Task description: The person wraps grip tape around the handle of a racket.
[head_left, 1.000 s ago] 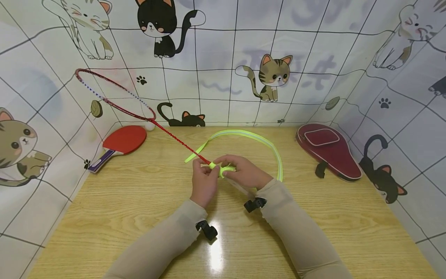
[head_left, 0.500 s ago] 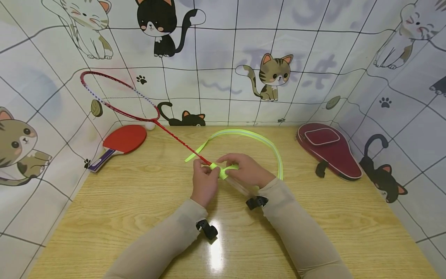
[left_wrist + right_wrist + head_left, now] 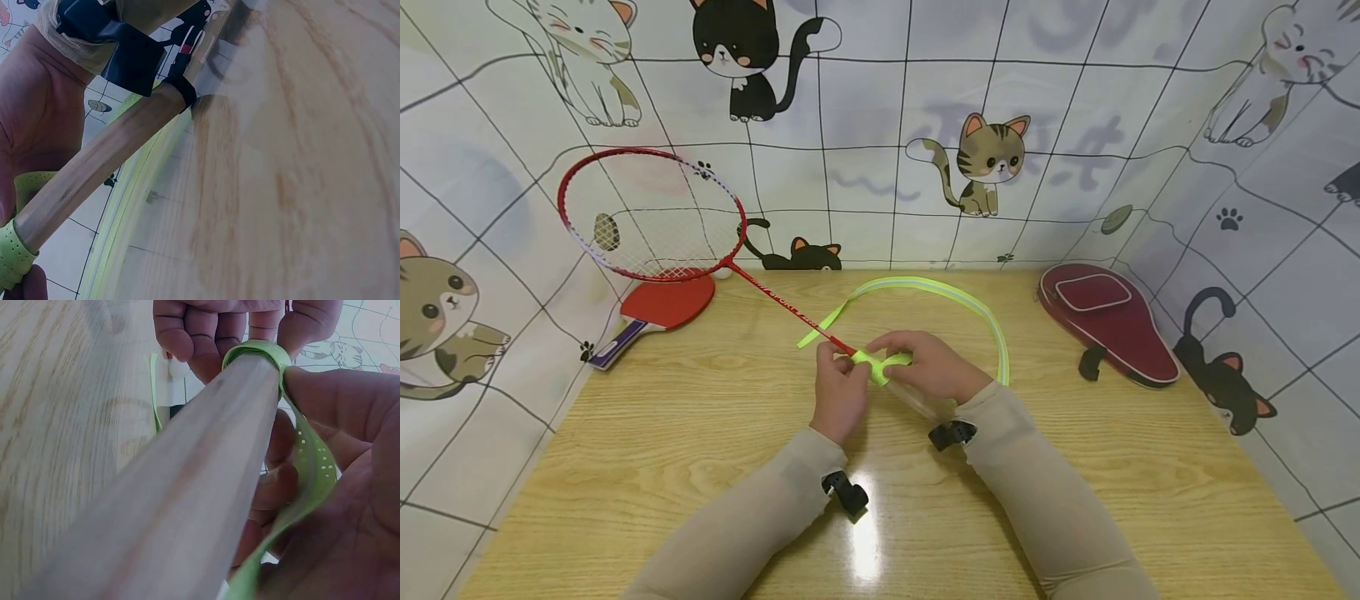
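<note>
A red badminton racket (image 3: pixel 777 297) slants up to the left, its strung head facing me. My left hand (image 3: pixel 838 392) pinches it at the top of the handle, where yellow-green grip tape (image 3: pixel 871 367) is wrapped. Below the wrap the wooden handle (image 3: pixel 106 159) is bare. In the right wrist view, perforated tape (image 3: pixel 312 462) leaves the handle and passes between the thumb and curled fingers of my right hand (image 3: pixel 928 367). A long tail of tape (image 3: pixel 940 292) curves over the table behind the hands; part is hidden by the right forearm.
A red table tennis bat (image 3: pixel 670 304) lies at the back left, partly behind the racket head, with a white ball (image 3: pixel 723 272) beside it. A dark red bat case (image 3: pixel 1108 325) lies at the right. Cat-printed sheeting (image 3: pixel 865 108) walls in the wooden table (image 3: pixel 715 433).
The racket has turned about its shaft, so its head, seen nearly edge-on before, now faces me. My right hand has shifted slightly right with the tape; my left hand stays in place.
</note>
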{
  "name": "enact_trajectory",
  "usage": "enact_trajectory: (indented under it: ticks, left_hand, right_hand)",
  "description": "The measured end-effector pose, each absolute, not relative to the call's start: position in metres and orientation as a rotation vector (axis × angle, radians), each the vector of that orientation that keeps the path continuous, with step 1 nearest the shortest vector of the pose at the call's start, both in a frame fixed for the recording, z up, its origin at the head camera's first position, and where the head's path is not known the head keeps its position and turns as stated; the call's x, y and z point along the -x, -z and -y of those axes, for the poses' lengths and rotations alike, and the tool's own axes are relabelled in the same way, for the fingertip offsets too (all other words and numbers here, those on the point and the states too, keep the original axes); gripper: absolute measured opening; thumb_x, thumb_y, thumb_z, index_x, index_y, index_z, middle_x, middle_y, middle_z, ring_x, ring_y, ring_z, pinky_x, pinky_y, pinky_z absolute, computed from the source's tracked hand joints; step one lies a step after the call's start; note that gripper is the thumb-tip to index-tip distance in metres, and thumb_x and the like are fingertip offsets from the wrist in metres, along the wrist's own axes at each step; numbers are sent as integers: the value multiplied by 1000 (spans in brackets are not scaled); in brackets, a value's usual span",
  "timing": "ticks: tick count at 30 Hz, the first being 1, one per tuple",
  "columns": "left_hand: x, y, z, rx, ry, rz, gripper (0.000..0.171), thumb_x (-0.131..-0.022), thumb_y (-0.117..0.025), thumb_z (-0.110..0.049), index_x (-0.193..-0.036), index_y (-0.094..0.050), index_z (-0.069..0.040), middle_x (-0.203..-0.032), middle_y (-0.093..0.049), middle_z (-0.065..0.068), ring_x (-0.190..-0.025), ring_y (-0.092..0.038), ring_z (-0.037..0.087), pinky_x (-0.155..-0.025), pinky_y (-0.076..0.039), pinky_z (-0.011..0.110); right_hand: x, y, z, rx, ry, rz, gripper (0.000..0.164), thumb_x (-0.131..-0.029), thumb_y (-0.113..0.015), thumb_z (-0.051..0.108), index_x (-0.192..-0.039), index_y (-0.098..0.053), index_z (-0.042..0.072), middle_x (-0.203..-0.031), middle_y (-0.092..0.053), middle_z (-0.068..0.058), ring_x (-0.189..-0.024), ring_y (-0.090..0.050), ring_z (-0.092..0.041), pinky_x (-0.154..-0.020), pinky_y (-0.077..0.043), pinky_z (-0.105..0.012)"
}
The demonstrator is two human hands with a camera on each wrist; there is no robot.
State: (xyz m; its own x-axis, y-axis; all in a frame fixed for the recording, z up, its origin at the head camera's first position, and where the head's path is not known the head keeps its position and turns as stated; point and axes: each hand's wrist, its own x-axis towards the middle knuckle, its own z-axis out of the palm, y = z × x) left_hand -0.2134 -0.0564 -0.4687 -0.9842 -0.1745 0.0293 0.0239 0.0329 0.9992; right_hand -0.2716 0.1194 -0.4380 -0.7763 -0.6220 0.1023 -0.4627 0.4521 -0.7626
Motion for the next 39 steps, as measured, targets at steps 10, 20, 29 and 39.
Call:
enact_trajectory:
  ticks: [10,20,29,39]
  left_hand:
    - [215,470,57,-160,2093,2153,33,-92,-55,-2,-120,-40,-10,-92,-71,16,-71,-52,18,-67,-40,29]
    - [214,470,58,-131,2073,2209,37,-99,-61,-15,-128,-39,-7,-91,-65,8,-71,-51,18,-68,-41,31]
    - [215,470,59,-164,1986,2259,48,-101,-69,-22,-134,-38,-4,-95,-67,13,-78,-60,20,-70,-46,32]
    - [217,471,59,-185,2063,2171,47,-97,-65,-10,-134,-38,-1,-94,-67,12,-81,-59,18,-74,-47,30]
  right_hand:
    - [271,438,-120,942,1177,-2454,44,-99,-69,9,-141,-68,21,-141,-68,-1,-123,-66,-27,-104,-51,-55]
    - [271,439,-120,969,1157,-2469,46,-98,-71,10,-142,-68,22,-142,-67,1,-122,-66,-25,-106,-50,-53]
    - [271,439,-118,972,1139,-2525,43,-97,-73,13,-139,-69,22,-137,-70,2,-119,-65,-21,-107,-50,-50]
    - [272,440,-116,875,1226,-2483,44,-95,-61,3,-133,-74,21,-129,-73,2,-117,-64,-21,-104,-48,-47]
